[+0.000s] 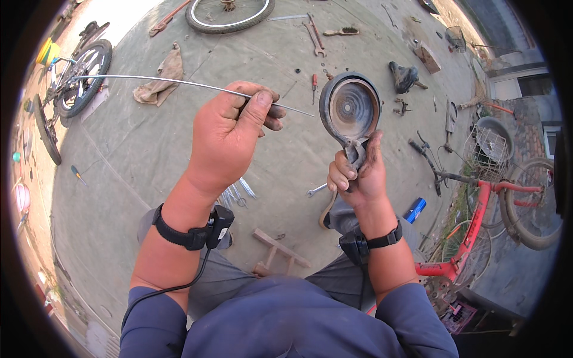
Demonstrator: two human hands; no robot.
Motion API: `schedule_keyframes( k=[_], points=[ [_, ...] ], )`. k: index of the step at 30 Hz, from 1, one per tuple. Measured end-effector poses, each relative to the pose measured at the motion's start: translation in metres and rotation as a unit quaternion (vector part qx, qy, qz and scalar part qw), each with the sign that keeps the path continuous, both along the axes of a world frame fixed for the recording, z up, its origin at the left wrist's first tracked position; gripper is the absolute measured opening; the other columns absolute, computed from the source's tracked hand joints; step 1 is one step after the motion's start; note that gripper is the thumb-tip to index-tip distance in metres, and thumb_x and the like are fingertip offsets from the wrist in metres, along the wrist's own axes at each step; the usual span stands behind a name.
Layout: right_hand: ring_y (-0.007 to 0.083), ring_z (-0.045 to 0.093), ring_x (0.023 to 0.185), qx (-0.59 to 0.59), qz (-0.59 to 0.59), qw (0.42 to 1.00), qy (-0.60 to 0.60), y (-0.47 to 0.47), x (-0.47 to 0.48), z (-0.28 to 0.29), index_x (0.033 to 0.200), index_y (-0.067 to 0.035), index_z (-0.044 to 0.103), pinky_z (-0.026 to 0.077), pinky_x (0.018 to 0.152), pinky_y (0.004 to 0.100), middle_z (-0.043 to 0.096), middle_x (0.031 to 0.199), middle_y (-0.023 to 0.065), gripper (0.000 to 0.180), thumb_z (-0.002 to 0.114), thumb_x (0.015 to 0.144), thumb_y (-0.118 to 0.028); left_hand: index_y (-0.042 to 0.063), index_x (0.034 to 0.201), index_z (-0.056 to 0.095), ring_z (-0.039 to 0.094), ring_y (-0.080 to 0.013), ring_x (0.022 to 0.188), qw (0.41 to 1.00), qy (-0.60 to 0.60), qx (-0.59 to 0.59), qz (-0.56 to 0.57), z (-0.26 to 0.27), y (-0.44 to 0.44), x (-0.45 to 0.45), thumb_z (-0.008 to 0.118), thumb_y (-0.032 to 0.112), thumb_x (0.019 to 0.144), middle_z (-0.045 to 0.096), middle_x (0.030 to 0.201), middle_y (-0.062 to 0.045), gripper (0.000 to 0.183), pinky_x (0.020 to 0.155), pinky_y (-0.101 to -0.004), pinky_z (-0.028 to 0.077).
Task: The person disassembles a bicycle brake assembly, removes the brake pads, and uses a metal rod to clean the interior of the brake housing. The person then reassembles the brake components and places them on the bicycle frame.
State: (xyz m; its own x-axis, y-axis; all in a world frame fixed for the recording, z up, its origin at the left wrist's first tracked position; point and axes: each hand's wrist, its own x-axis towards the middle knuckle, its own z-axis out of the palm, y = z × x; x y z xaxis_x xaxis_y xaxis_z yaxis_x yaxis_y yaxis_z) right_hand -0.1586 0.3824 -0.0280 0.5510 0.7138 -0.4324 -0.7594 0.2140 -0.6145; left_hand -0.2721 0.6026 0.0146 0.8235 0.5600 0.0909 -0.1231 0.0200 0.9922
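Note:
My left hand [228,127] pinches a long thin metal rod [170,79] between thumb and fingers. The rod's short end points right, towards a round bicycle brake housing [350,105], and looks apart from it. My right hand [361,168] grips that housing by its metal bracket [355,151], with its dished, rusty inner face turned up to me. Both are held above a grey-green ground sheet [147,147]. Below the hands, several loose metal rods or spokes [235,193] and a spanner [317,190] lie on the sheet.
Further off lie a bicycle wheel [210,30], a red-handled screwdriver [314,85], an open-end spanner [315,40], a brush [342,31], a rag [163,78] and a black saddle [405,77]. A red bicycle frame [476,215] is at right, a wooden stool [282,250] between my legs.

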Motion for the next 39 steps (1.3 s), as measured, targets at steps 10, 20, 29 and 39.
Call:
schedule_keyframes(
  k=[10,20,29,39],
  points=[
    [0.0120,0.041,0.041,0.287,0.088,0.951,0.070,-0.005,0.004,-0.020,0.139,-0.016,0.055,0.042,0.047,0.0323,0.041,0.052,-0.0051,0.069,0.036,0.098,-0.068,-0.002,0.105,0.065,0.069,-0.0120,0.076,0.994,-0.102,-0.022,-0.027,0.011,-0.020,-0.002,0.058,0.016,0.102,0.071,0.090,-0.009,0.019,0.063,-0.0235,0.051],
    [0.0121,0.043,0.043,0.274,0.079,0.957,0.055,-0.004,0.004,-0.019,0.138,-0.012,0.056,0.043,0.048,0.0329,0.042,0.054,-0.0048,0.070,0.035,0.099,-0.067,-0.003,0.106,0.064,0.069,-0.0132,0.073,0.990,-0.133,0.049,-0.017,0.011,-0.024,0.000,0.060,0.011,0.100,0.071,0.088,-0.011,0.015,0.064,-0.0250,0.054],
    [0.0180,0.046,0.042,0.148,0.073,0.983,-0.086,-0.009,0.008,-0.004,0.093,-0.004,0.059,0.049,0.051,0.0371,0.039,0.050,-0.0015,0.089,0.027,0.085,-0.087,-0.001,0.106,0.062,0.071,-0.0159,0.077,0.995,-0.088,-0.044,-0.025,0.010,-0.014,-0.003,0.056,0.016,0.103,0.072,0.089,-0.010,0.019,0.063,-0.0252,0.052],
    [0.0185,0.047,0.047,0.030,0.020,0.983,-0.181,-0.017,0.007,0.004,0.113,0.002,0.053,0.049,0.056,0.0373,0.042,0.055,0.0014,0.095,0.020,0.090,-0.084,0.000,0.109,0.058,0.071,-0.0184,0.077,0.986,-0.033,-0.156,-0.056,-0.001,-0.004,0.003,0.050,0.024,0.106,0.072,0.091,-0.013,0.025,0.064,-0.0263,0.051]
  ],
)
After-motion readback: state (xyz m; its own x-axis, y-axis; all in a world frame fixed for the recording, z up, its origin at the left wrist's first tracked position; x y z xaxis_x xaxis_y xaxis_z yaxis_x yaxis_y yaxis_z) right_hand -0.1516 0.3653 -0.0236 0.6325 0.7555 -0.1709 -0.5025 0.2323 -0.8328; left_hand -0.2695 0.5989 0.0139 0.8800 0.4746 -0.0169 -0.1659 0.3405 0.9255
